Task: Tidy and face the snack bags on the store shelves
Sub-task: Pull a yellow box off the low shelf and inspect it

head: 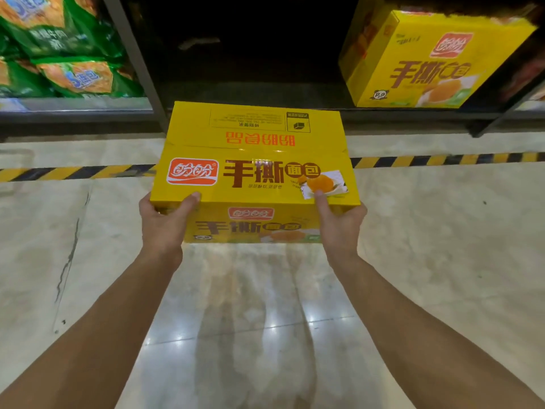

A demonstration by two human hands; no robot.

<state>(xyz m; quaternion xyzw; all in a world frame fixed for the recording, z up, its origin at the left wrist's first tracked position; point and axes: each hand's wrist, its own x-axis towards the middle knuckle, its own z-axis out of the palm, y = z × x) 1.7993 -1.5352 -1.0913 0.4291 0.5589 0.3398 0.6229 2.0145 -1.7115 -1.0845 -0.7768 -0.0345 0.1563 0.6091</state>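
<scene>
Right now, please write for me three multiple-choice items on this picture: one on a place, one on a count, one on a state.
1. Where are the green snack bags?
A. on the floor
B. in a trolley
C. on the left shelf

2. How many yellow boxes are in view?
A. one
B. two
C. four

3. How is the held box carried?
A. by the left hand and the right hand together
B. by one hand only
C. it is not carried, it lies on the floor

Key:
1 C, the bags lie left of the shelf post.
2 B, one box is held and a second box stands on the shelf at right.
3 A, each hand holds a near corner, thumb on top.
</scene>
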